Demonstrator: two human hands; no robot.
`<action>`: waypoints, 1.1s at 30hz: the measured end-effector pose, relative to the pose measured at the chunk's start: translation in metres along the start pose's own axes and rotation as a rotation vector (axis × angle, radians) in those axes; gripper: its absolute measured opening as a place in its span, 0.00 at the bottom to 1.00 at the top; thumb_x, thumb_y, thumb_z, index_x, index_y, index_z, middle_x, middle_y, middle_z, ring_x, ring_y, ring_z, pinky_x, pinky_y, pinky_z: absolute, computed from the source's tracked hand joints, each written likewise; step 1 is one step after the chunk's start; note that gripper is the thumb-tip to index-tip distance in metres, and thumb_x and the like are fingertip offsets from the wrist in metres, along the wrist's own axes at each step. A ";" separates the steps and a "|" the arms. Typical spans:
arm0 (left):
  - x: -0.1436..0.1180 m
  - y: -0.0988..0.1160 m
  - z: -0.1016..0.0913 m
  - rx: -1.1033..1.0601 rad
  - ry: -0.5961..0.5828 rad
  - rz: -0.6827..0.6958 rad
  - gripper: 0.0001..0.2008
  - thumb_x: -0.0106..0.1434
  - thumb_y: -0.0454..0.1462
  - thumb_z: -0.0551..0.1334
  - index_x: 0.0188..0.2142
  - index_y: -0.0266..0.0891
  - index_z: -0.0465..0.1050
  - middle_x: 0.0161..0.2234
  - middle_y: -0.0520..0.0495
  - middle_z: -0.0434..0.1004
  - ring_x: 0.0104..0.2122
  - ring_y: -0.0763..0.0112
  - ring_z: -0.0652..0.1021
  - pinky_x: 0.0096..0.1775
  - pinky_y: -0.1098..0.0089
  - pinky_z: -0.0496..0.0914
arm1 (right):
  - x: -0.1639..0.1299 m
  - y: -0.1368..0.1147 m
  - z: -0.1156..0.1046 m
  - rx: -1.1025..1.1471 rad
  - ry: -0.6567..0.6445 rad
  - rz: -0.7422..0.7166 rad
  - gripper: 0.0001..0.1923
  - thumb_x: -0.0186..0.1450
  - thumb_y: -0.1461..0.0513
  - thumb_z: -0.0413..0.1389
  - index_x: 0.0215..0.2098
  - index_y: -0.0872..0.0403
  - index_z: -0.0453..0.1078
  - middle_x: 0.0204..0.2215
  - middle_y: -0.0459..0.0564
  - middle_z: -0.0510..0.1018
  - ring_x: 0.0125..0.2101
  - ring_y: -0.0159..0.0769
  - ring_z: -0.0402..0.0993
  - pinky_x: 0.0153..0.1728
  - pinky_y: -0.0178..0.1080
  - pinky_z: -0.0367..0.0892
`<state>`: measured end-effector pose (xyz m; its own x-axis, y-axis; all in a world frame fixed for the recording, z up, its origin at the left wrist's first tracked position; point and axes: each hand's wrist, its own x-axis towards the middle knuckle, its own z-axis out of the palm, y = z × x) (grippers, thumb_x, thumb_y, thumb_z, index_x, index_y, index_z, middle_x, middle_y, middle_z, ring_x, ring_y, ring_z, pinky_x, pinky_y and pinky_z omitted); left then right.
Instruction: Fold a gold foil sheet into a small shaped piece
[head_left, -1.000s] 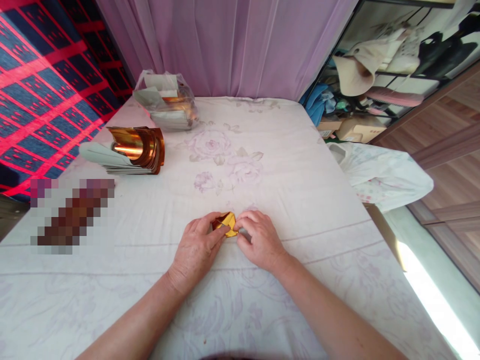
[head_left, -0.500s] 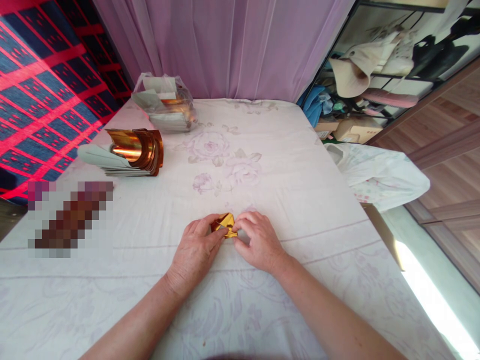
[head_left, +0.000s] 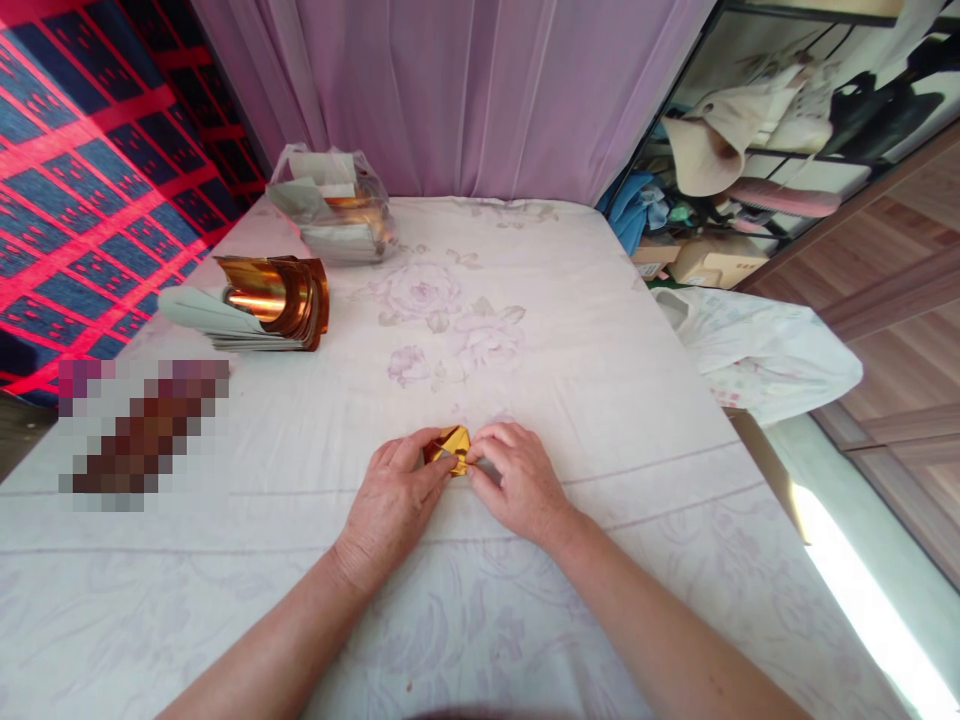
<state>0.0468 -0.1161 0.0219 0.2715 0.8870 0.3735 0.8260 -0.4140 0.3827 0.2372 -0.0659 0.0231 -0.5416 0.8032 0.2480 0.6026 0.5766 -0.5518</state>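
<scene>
A small piece of folded gold foil paper [head_left: 455,441] lies between my hands, near the middle of the bed-like surface with the floral cover [head_left: 570,400]. My left hand [head_left: 397,490] grips its left side, thumb along the near edge and fingers over the far side. My right hand [head_left: 517,480] pinches its right end between thumb and forefinger. Parts of the folds are hidden under the fingertips. Further off to the left stands a curled stack of gold-faced paper sheets [head_left: 277,300] with pale backs.
Behind the stack sits a clear plastic bag [head_left: 334,205] holding more sheets. A blurred-out patch [head_left: 146,430] covers something at left. Purple curtain [head_left: 480,90] hangs at the back. On the right are a cluttered shelf [head_left: 750,150] and a white plastic bag [head_left: 765,345].
The fingertips of my right hand have shifted slightly at the right end of the gold paper, and less of that end shows. My left hand keeps its place.
</scene>
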 end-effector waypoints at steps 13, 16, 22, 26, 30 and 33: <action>-0.001 -0.001 0.000 0.035 -0.016 0.015 0.10 0.67 0.33 0.58 0.42 0.46 0.77 0.54 0.44 0.71 0.47 0.60 0.75 0.46 0.55 0.72 | 0.003 -0.001 0.001 -0.014 -0.007 0.027 0.07 0.59 0.69 0.57 0.34 0.52 0.71 0.38 0.48 0.76 0.40 0.40 0.70 0.41 0.43 0.61; -0.002 -0.002 -0.001 0.041 -0.017 0.037 0.11 0.66 0.32 0.58 0.43 0.46 0.77 0.55 0.44 0.70 0.48 0.59 0.74 0.47 0.54 0.72 | 0.003 -0.001 0.001 -0.010 -0.005 0.027 0.07 0.58 0.69 0.57 0.34 0.52 0.71 0.38 0.48 0.76 0.40 0.40 0.70 0.41 0.43 0.60; -0.003 -0.007 -0.011 0.034 -0.091 0.141 0.13 0.67 0.34 0.57 0.48 0.46 0.75 0.59 0.43 0.67 0.51 0.60 0.73 0.50 0.54 0.71 | 0.002 0.000 0.002 -0.004 0.007 0.021 0.07 0.58 0.69 0.56 0.33 0.51 0.71 0.37 0.48 0.76 0.40 0.39 0.69 0.42 0.43 0.60; -0.005 -0.011 -0.016 0.072 -0.141 0.175 0.13 0.68 0.37 0.57 0.50 0.46 0.74 0.61 0.42 0.64 0.52 0.58 0.72 0.51 0.54 0.71 | 0.002 0.000 0.002 -0.017 0.015 0.006 0.07 0.58 0.69 0.56 0.33 0.52 0.71 0.37 0.48 0.75 0.40 0.39 0.69 0.43 0.43 0.61; -0.006 -0.014 -0.015 0.070 -0.161 0.176 0.14 0.69 0.38 0.57 0.52 0.47 0.73 0.62 0.44 0.63 0.54 0.57 0.71 0.52 0.53 0.71 | 0.003 -0.002 0.004 -0.060 0.033 0.005 0.03 0.60 0.66 0.58 0.31 0.52 0.70 0.35 0.48 0.74 0.39 0.39 0.69 0.42 0.43 0.61; -0.006 -0.013 -0.016 0.064 -0.168 0.179 0.15 0.69 0.39 0.56 0.54 0.48 0.72 0.62 0.43 0.62 0.55 0.57 0.71 0.53 0.52 0.70 | 0.003 -0.002 0.006 -0.084 0.041 0.019 0.03 0.61 0.63 0.59 0.31 0.51 0.70 0.34 0.48 0.73 0.39 0.39 0.69 0.42 0.43 0.61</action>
<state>0.0267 -0.1192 0.0284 0.4898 0.8246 0.2830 0.7854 -0.5583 0.2672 0.2303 -0.0655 0.0205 -0.5062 0.8186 0.2714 0.6607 0.5703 -0.4881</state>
